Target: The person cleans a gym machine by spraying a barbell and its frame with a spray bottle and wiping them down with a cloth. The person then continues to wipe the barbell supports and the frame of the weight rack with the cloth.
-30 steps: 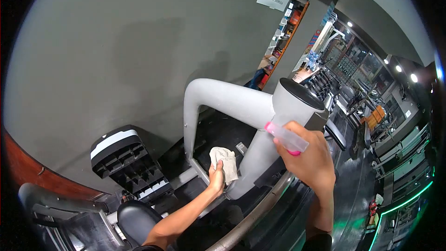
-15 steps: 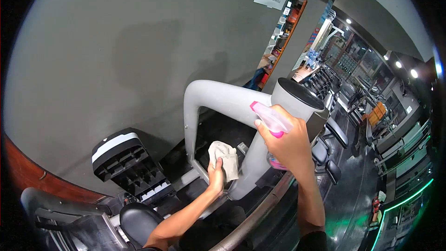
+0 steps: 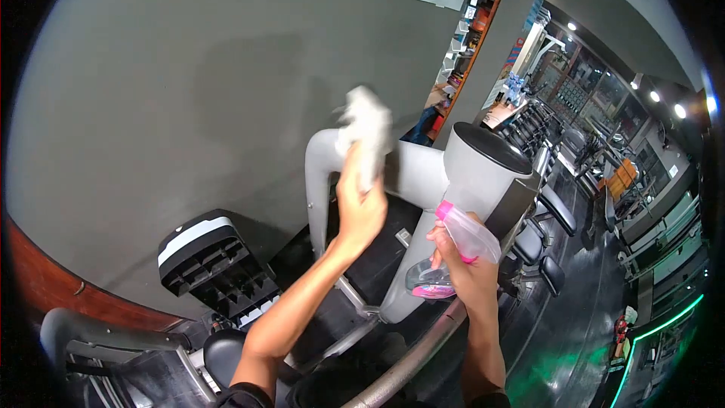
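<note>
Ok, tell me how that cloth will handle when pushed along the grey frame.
Probably floppy: the cloth crumples in the left hand. Likely very light, held high by that hand alone; the right hand grips a bottle. It should drape to the rounded frame, though blur hides its texture.

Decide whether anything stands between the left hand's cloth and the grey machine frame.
Nothing visible does: the cloth in the left hand is at the upper bend of the grey frame. The right hand holds the spray bottle lower, aside.
</note>
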Demonstrator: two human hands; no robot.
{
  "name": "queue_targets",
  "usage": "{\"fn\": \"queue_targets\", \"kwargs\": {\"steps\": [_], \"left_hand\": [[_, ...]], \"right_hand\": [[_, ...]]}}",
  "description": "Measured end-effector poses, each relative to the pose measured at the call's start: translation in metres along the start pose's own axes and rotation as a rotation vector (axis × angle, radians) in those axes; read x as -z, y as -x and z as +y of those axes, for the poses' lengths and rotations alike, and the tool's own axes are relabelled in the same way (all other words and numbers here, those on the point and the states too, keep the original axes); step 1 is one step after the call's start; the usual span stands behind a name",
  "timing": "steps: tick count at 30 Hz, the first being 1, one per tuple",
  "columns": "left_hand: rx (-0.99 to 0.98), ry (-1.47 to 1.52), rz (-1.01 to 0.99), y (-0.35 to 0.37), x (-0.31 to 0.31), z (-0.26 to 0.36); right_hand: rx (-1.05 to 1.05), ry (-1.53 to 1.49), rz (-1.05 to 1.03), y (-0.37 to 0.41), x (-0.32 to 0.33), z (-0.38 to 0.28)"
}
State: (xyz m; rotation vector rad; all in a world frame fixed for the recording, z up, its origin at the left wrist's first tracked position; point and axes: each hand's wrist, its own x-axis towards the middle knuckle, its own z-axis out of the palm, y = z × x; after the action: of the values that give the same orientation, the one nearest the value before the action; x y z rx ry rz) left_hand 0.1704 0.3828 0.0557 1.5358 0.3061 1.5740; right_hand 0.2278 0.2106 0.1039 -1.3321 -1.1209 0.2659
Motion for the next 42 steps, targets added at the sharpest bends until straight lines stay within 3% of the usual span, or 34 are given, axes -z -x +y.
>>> {"fn": "queue_targets", "kwargs": {"steps": [2,3,5,8,12,15,22,31,34,36,38,40,42], "left_hand": [[-0.240,-0.124,-0.200,-0.019,-0.019,-0.002],[-0.241,-0.130,-0.198,-0.023,-0.019,0.001],[-0.221,-0.193,-0.539,-0.028,-0.021,0.011],[-0.402,-0.402,-0.635,-0.034,0.000,-0.007],[-0.402,-0.570,-0.687,-0.061,0.008,-0.007],[-0.402,-0.762,-0.807,-0.085,0.011,-0.019],[-0.457,-1.054,-1.039,-0.125,0.021,-0.055],[-0.576,-1.321,-1.035,-0.147,0.054,-0.122],[-0.458,-1.445,-0.991,-0.145,0.063,-0.137],[-0.505,-1.399,-0.972,-0.146,0.074,-0.154],[-0.275,-1.466,-0.936,-0.142,0.082,-0.162],[-0.231,-1.528,-0.886,-0.135,0.087,-0.171],[0.037,-1.516,-0.745,-0.126,0.089,-0.177]], "right_hand": [[-0.007,0.104,-0.016,-0.001,0.004,0.001],[-0.007,0.099,-0.020,0.000,0.004,0.002],[0.036,0.170,0.031,0.001,0.004,0.003],[0.036,0.176,0.002,0.001,0.004,-0.003],[0.006,0.124,-0.039,0.002,0.005,-0.001],[0.130,0.204,-0.027,0.001,0.006,0.005],[0.072,0.205,-0.041,0.000,0.004,-0.003],[0.092,0.201,-0.108,-0.002,0.004,-0.006],[0.064,0.221,-0.152,-0.003,0.005,-0.007],[0.112,0.227,-0.137,-0.003,0.005,-0.004],[0.100,0.222,-0.150,-0.004,0.006,-0.006],[0.088,0.211,-0.156,-0.004,0.005,-0.008],[0.088,0.232,-0.174,-0.005,0.005,-0.010]]}}
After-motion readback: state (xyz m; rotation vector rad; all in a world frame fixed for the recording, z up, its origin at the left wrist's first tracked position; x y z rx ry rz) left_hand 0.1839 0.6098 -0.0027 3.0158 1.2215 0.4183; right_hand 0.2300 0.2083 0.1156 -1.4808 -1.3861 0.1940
